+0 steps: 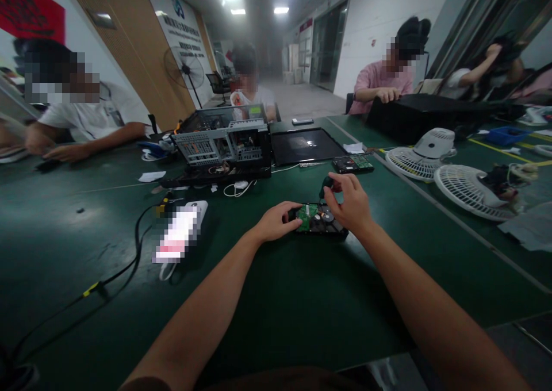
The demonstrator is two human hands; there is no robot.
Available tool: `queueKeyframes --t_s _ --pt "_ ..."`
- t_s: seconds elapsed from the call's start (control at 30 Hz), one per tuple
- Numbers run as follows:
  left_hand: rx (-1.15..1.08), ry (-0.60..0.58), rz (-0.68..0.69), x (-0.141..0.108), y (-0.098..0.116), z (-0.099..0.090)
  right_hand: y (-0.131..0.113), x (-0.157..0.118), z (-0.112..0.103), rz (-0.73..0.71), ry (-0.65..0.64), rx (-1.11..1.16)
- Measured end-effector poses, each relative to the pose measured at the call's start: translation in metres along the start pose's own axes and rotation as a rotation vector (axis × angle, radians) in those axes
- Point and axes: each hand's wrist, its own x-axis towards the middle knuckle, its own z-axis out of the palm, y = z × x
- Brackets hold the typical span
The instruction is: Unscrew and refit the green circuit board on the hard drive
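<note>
A hard drive [334,225] lies on the green table with its green circuit board facing up. My left hand [278,221] grips the drive's left end, thumb on the near side and fingers at the far side. Above the board, my right hand [350,201] pinches a screwdriver [326,185] with a dark green handle. The screwdriver points down at the board; its tip is too small to make out. Just beyond them, a second hard drive [353,164] rests on the table.
An opened computer case [222,144] stands at the back, beside a black side panel [306,145]. On the left are a lit phone [181,233] and a black cable [138,241]. White fan parts [468,190] lie to the right. Several people sit around the table.
</note>
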Motion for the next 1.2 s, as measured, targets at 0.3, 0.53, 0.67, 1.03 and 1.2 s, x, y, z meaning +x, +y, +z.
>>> queueKeyframes --t_s 0.3,0.53,0.67,1.03,1.2 --pt "-0.001 0.006 0.001 0.0006 -0.0019 0.0021 0.0032 -0.0005 0.0021 0.022 0.103 0.000" --pt "0.003 0.002 -0.012 0.0003 -0.0006 0.0009 0.0063 -0.0021 0.0073 0.008 0.068 0.075" --pt "-0.004 0.004 -0.003 0.0001 0.0000 0.0008 0.0080 -0.0021 0.0090 0.010 0.101 0.082" --pt "-0.008 -0.004 -0.025 0.0000 0.0012 0.0000 0.0073 -0.0022 0.0040 0.020 0.086 -0.009" --pt "-0.005 -0.005 -0.010 0.0002 0.0009 0.0003 0.0073 -0.0028 0.0058 0.010 0.066 0.041"
